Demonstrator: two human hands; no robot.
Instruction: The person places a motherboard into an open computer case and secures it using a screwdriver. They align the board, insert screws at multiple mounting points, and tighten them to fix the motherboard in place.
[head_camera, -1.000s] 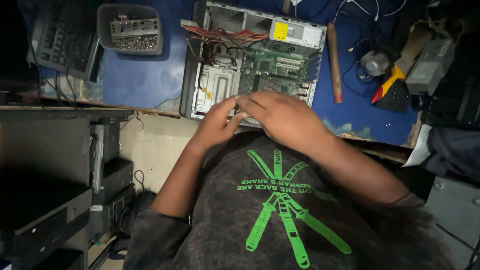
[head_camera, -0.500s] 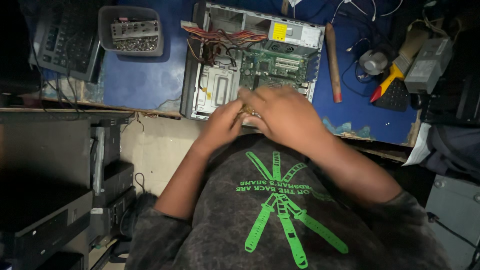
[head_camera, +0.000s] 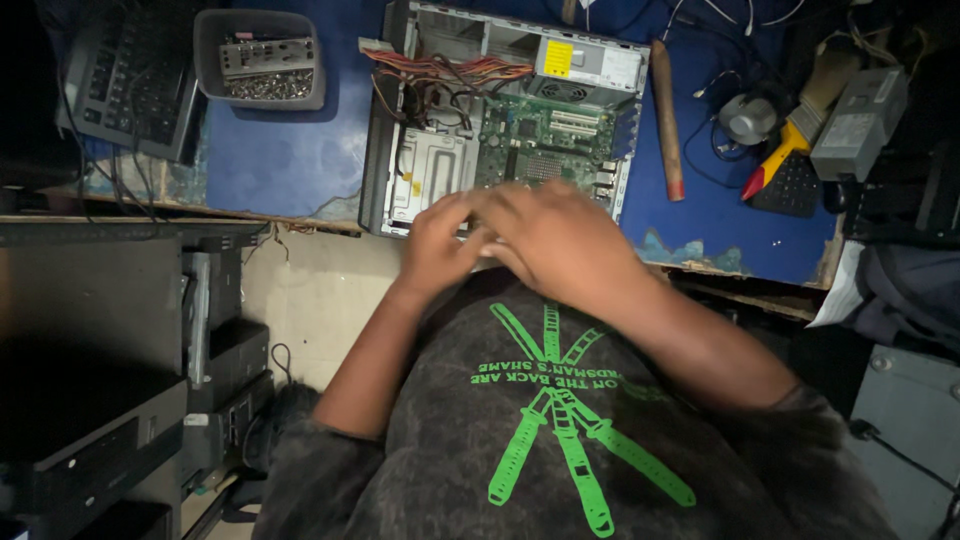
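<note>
An open desktop computer case (head_camera: 385, 150) lies on a blue worktable (head_camera: 280, 150), its green motherboard (head_camera: 545, 140), power supply (head_camera: 590, 62) and coloured wire bundle (head_camera: 440, 70) exposed. Both my hands meet at the case's near edge, just above my chest. My left hand (head_camera: 435, 245) has its fingers curled toward the right one. My right hand (head_camera: 565, 240) lies partly over the left fingers, palm down. Something small and pale (head_camera: 483, 247) shows between them; I cannot make out what it is or whether it is gripped.
A grey tray of screws and a metal plate (head_camera: 260, 60) and a keyboard (head_camera: 125, 80) sit at the left. A wooden-handled tool (head_camera: 667, 120), a yellow-and-red-handled tool (head_camera: 775, 160) and a grey box (head_camera: 858, 120) lie to the right. Dark equipment (head_camera: 90, 400) is stacked below left.
My hands have stayed together at the case's near edge, shifting only slightly; the left fingers have drawn in closer under the right hand.
</note>
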